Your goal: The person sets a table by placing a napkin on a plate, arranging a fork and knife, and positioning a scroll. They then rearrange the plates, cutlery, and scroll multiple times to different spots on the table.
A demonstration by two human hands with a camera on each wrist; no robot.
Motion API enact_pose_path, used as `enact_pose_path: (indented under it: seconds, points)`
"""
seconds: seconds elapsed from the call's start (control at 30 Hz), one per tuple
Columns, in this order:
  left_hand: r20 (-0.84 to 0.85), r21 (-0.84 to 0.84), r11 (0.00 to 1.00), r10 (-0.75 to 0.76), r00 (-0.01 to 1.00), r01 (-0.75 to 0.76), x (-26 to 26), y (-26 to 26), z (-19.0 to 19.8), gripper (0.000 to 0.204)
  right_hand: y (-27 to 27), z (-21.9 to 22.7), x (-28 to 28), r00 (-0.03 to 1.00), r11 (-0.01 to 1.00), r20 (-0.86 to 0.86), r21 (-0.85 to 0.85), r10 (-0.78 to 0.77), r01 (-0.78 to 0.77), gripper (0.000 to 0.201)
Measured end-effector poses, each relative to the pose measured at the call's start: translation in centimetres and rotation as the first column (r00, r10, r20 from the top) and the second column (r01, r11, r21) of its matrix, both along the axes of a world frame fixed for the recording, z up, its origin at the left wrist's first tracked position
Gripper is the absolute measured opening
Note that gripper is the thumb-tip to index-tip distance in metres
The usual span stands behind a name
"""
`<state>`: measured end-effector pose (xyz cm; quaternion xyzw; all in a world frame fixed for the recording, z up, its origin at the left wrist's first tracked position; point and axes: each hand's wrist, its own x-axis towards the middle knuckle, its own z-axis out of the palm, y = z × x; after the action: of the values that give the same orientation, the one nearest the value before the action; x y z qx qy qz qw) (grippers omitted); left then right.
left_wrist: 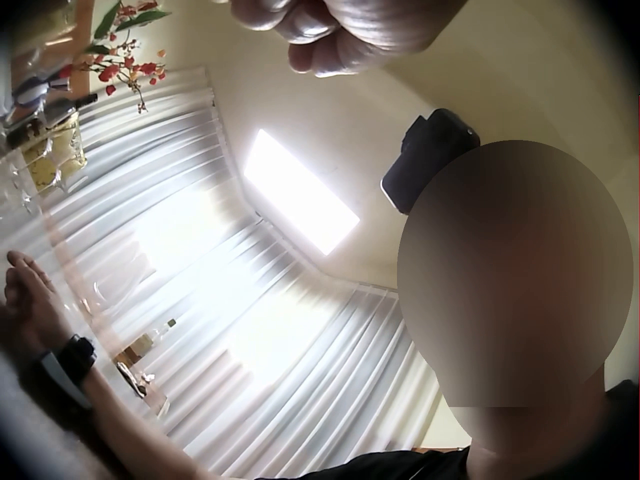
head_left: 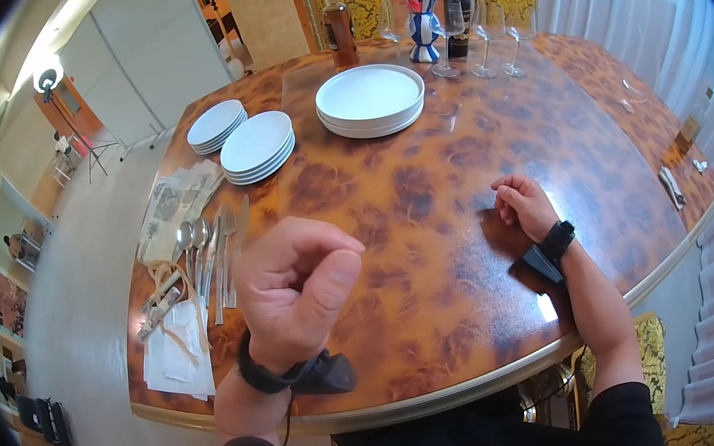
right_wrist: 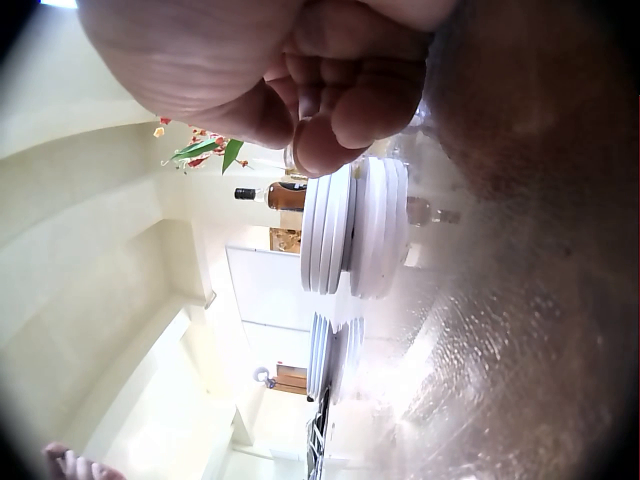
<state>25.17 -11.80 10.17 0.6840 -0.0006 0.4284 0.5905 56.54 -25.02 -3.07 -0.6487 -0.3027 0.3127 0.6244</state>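
My left hand (head_left: 298, 287) is raised over the near left part of the table, its fingers loosely curled around nothing. The left wrist view shows its curled fingers (left_wrist: 330, 35) at the top edge. Beside it, on the left of the table, lie spoons (head_left: 192, 235), knives and forks (head_left: 229, 229). My right hand (head_left: 529, 206) is low at the tabletop on the right, fingers loosely bent and holding nothing. In the right wrist view its fingers (right_wrist: 350, 120) hang in front of the stacked plates. Both wrists carry black straps with small devices.
Large white plates (head_left: 370, 94) stand stacked at the back middle, with two smaller stacks (head_left: 256, 142) to their left. Behind are bottles (head_left: 339, 27), a flower vase (head_left: 424, 30) and several wine glasses (head_left: 484, 41). A floral cloth (head_left: 169, 209) and white napkins (head_left: 176, 354) lie at the left edge.
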Motion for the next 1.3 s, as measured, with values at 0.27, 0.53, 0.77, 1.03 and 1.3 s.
enact_pose_path:
  seconds: [0.27, 0.53, 0.77, 1.03, 1.3]
  points:
    - [-0.227, 0.049, 0.989, 0.145, 0.963, -0.137, -2.1, 1.5, -3.9, 0.006, 0.1, -0.5, 0.3, 1.0, 1.0, -0.022, 0.025, 0.011, -0.011, 0.015]
    - [-0.612, -0.054, 0.99, 0.071, 0.788, -0.132, -3.2, 5.8, -11.9, 0.013, 5.1, 2.6, 0.9, 0.999, 0.995, -0.016, -0.093, -0.044, 0.042, 0.024]
    - [-0.618, -0.131, 0.991, -0.059, 0.784, -0.028, -3.7, 6.7, -12.3, 0.013, 18.6, 4.9, 4.1, 0.951, 0.955, 0.3, -0.254, -0.073, 0.153, 0.029]
    - [-0.618, -0.011, 0.997, -0.068, 0.783, 0.077, -3.9, 7.8, -12.9, 0.015, 25.0, 3.0, 6.8, 0.933, 0.891, 0.334, -0.371, -0.135, 0.262, 0.026]
    - [-0.586, 0.035, 0.995, -0.052, 0.809, 0.089, -3.7, 7.9, -13.2, 0.014, 24.8, 4.1, 7.4, 0.953, 0.919, 0.272, -0.329, -0.13, 0.219, 0.026]
